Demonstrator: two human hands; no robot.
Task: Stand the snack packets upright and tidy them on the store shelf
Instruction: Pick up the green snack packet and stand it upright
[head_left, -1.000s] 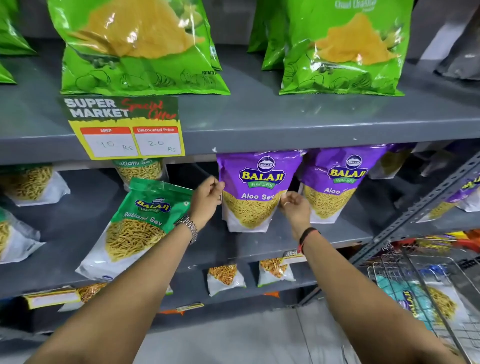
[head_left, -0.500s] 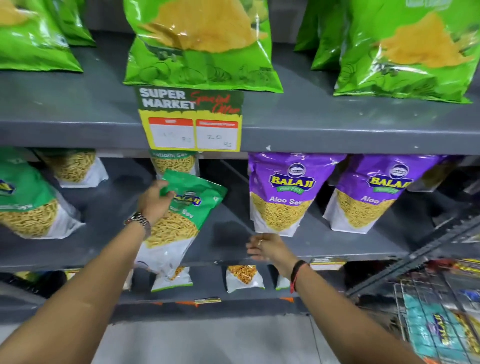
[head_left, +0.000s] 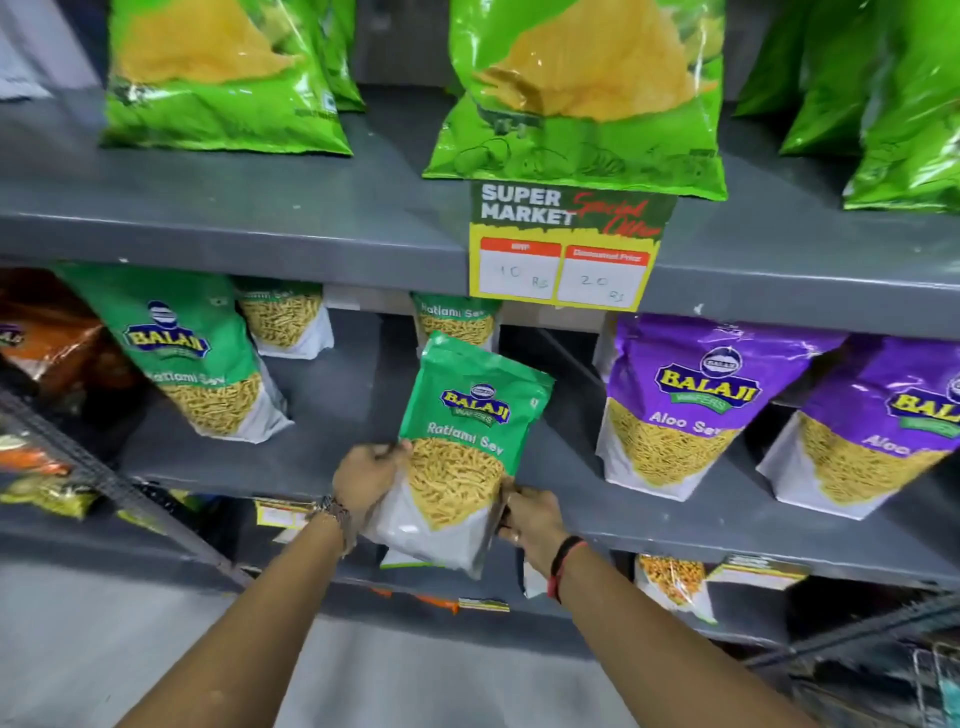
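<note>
Both hands are clamped on one green Ratlami Sev packet (head_left: 470, 441): the left hand (head_left: 370, 475) pinches its left edge about where the green print meets the clear window, and the right hand (head_left: 530, 517) grips the lower right edge, fingers wrapped around the side. The packet is upright-ish, top tipped a bit to the right, and its white bottom hangs over the front lip of the middle shelf (head_left: 727, 535) rather than sitting fully on it. Left of it there's a decent bare stretch of shelf before you hit the next green packet (head_left: 192, 358), which leans right with its top tucked under the upper shelf (head_left: 260, 218). Two more green packets sit further back, one (head_left: 283, 322) behind that gap and one (head_left: 457, 325) directly behind the held packet, so not much room to push straight back. On the right there's a narrower gap, then a purple Aloo Sev packet (head_left: 691, 405) standing near the front edge, with another purple one (head_left: 883, 431) just beside it. The price tag (head_left: 566, 249) hangs off the upper shelf's edge right above the held packet, close to its top. Big green bags (head_left: 576, 93) fill the upper shelf.
</note>
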